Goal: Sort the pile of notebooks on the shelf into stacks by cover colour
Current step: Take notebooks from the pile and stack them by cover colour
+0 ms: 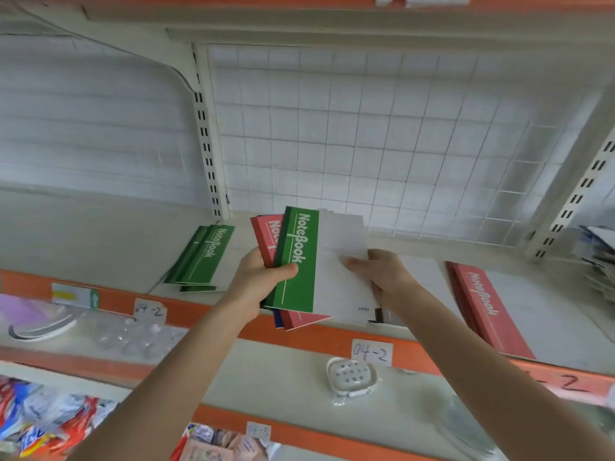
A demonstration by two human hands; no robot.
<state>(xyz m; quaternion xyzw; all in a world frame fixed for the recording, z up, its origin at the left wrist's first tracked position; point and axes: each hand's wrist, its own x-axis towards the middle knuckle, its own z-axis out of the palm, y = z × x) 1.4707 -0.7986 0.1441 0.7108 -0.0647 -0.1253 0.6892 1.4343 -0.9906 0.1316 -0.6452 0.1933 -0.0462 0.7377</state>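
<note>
A cream metal shelf (100,234) runs across the view, backed by a white wire grid (366,128) and edged in front by an orange strip (206,312).

On the right of the shelf lies a red stack (482,304) of notebooks, flat, with "NoteBook" in white letters down the red band. On the left lies a green stack (206,257), its books slightly fanned, with the same "NoteBook" wording on the top green band. The two stacks are well apart.

Between them, above the front edge of the shelf, the person holds a bundle of notebooks (301,319). The green notebook (296,261) is on top, with "NoteBook" printed white on its green band and a pale panel beside it carrying small print too fine to read. A red notebook (266,234) shows behind it, and a dark blue edge (277,322) peeks out at the bottom.

The left hand (263,277) grips the bundle from the left, with its thumb pressed across the green band and its fingers hidden behind. The right hand (382,274) holds the green notebook by its right side, with its fingers (349,261) laid on the pale panel.

Two paper tags on the orange strip, one on the left (149,310) and one in the middle (371,352), read "04-2" in handwriting. On the lower shelf sits a white soap dish (351,375).
</note>
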